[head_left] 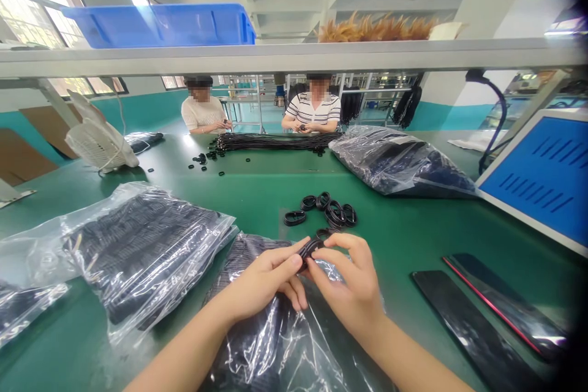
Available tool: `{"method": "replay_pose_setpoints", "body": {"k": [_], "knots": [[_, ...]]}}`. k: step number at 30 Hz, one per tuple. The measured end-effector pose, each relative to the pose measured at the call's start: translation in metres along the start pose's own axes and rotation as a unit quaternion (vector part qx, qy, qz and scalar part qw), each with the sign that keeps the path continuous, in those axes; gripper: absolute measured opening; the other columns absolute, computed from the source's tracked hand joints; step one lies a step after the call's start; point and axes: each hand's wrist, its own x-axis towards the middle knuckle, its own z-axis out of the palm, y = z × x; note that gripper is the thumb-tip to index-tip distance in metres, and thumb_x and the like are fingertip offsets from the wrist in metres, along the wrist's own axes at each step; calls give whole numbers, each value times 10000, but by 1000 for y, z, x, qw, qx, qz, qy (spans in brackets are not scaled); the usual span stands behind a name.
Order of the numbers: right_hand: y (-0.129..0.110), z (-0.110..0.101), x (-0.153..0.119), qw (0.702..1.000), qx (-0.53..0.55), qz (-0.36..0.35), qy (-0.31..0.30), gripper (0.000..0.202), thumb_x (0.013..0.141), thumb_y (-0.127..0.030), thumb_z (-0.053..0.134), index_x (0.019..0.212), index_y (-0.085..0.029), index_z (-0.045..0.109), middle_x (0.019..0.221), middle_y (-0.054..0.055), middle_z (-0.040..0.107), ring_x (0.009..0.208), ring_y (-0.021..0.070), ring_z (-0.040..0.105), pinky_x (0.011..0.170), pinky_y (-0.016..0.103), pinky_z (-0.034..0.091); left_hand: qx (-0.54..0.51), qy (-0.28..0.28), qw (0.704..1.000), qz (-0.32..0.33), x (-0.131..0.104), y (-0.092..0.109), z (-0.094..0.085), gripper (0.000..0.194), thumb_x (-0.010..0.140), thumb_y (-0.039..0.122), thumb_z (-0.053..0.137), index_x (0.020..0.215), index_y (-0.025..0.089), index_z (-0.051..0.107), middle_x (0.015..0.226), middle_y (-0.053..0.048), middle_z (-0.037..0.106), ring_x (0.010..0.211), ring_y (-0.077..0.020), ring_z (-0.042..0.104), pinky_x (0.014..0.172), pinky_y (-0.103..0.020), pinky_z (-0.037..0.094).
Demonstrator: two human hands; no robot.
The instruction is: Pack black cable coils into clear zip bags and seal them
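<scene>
A small coiled black cable [310, 251] is held between my two hands, above an opened clear bag of dark items [248, 343]. My left hand [271, 272] grips the coil between thumb and fingers from the left. From the right, the thumb and fingers of my right hand [351, 278] pinch at the coil's edge. Just beyond my hands, several black coils [335, 213] lie loose on the green table [257, 196].
Filled plastic bags lie at left [156, 251] and back right [399, 159]. Two dark phone-like slabs [468, 324] and a blue-panelled box [542, 165] stand right. Long black cables [280, 141] lie far back, before two seated people. A shelf [294, 58] crosses above.
</scene>
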Motion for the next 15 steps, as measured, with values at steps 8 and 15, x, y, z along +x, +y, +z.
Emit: {"method": "replay_pose_setpoints", "body": {"k": [8,15], "knots": [[-10,1,-1,999,38,17,-32,132,899,-77,674,905,-208,691,1022,52,571,988,162,574,881,338,497,-2,23,1000,12,-1,2,1,786,882,511,754,1547,215,456,961,-75,726,818,-181,734,824,-349,601],[-17,7,-11,987,48,141,-65,120,924,-232,674,818,-234,729,1086,60,459,1047,181,531,938,364,477,79,37,996,29,-1,-3,-3,720,968,584,601,1586,270,406,1022,-36,709,895,-148,661,954,-358,531]]}}
